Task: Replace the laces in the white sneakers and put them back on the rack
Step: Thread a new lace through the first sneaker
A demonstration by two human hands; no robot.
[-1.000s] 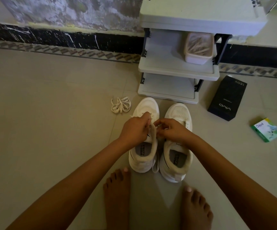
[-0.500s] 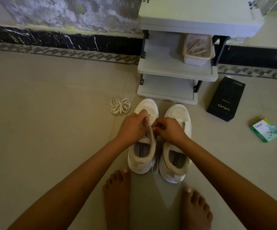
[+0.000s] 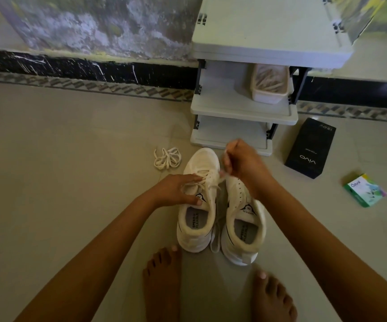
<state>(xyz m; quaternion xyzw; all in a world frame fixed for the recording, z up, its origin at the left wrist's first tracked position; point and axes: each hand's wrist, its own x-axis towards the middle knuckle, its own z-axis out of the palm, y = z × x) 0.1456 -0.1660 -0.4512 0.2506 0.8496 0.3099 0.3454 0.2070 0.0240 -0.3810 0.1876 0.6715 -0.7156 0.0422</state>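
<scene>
Two white sneakers stand side by side on the floor, toes toward the rack. My left hand (image 3: 180, 190) rests on the tongue of the left sneaker (image 3: 198, 205), fingers over its laces and thumb against the tongue. My right hand (image 3: 242, 165) is raised above the toe of the right sneaker (image 3: 243, 224) and grips a white lace end (image 3: 222, 175) that runs down to the left sneaker's eyelets. A loose lace strand (image 3: 214, 238) hangs between the two shoes. A bundled white lace (image 3: 167, 157) lies on the floor to the left.
The white shoe rack (image 3: 243, 112) stands just beyond the sneakers, with a tub of pale sticks (image 3: 270, 86) on its middle shelf. A black box (image 3: 309, 148) and a green packet (image 3: 365, 190) lie to the right. My bare feet (image 3: 162, 282) are below the shoes.
My right hand has lifted up and away toward the rack, drawing the lace out. My left hand has flattened onto the left sneaker's tongue.
</scene>
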